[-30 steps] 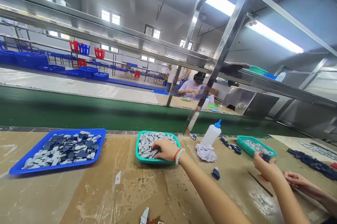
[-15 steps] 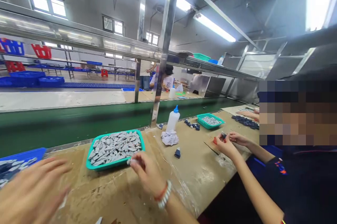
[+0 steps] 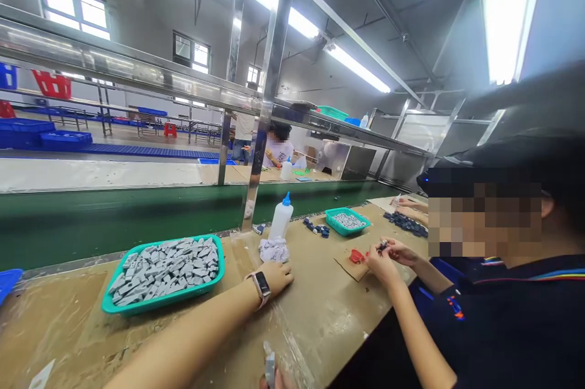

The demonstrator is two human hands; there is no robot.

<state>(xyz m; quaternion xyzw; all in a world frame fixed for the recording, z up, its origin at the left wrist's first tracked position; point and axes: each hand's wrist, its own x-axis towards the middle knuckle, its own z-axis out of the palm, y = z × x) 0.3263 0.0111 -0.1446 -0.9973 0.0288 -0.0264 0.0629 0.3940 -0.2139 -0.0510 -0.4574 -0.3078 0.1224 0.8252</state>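
Left hand [image 3: 276, 279] is sitting just below crumpled paper [image 3: 274, 250], mid-frame, can't tell grip; right hand [image 3: 282, 380], bottom centre, is pinching grey piece [image 3: 270, 369].

With our left grip [image 3: 276, 279], a watch [image 3: 262, 284] at its wrist, we reach across the table [image 3: 324, 322] to just beside some crumpled paper [image 3: 274, 250]; what lies beneath it is hidden. In our right grip [image 3: 286, 379], mostly cut off by the bottom edge, we pinch a grey piece [image 3: 270, 371]. Left of the paper we see a green tray [image 3: 173, 296] heaped with grey pieces [image 3: 169, 270]. A white bottle [image 3: 280, 221] stands behind the paper, and at right a co-worker [image 3: 512, 322] holds a small dark piece [image 3: 382, 246].
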